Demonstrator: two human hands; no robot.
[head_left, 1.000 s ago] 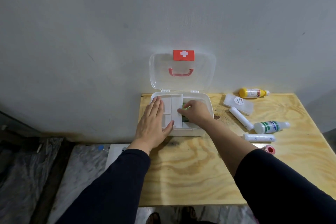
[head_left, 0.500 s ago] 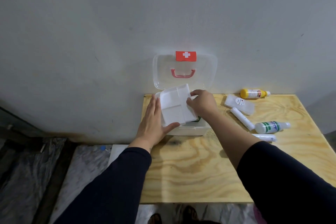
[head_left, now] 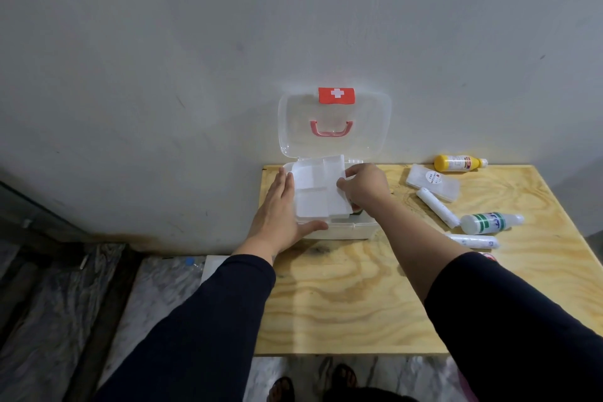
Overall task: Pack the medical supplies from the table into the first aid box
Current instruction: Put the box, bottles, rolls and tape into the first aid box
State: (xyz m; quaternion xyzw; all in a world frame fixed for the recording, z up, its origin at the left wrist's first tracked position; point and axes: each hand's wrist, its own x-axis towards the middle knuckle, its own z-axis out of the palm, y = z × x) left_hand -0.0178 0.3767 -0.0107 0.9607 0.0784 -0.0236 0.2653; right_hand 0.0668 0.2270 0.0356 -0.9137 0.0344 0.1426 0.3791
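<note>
Since a second ago, the white divider tray (head_left: 318, 194) has been lifted out of the first aid box (head_left: 339, 228) and is now held tilted above it, its compartments turned toward the camera; half a second ago it was already raised, and little has shifted since. The tray's right edge is pinched by the right hand (head_left: 362, 188), fingers curled shut on it. The left hand (head_left: 280, 210) is laid flat and open against the tray's left edge, its thumb stretched under the near corner along the box's front rim.

Just below the right hand's grip, something dark is seen inside the box, too hidden to identify. Right of the grip, on the wooden table (head_left: 359, 303), the supplies lie well apart from the box: nearest, a white roll (head_left: 473, 241), then a white bottle with green stripes (head_left: 489, 222), another white roll (head_left: 437, 207), a clear flat packet (head_left: 434, 181), and farthest, a yellow bottle (head_left: 458, 162) by the wall. Behind the grip, the clear lid (head_left: 334, 126) stands open against the wall.
</note>
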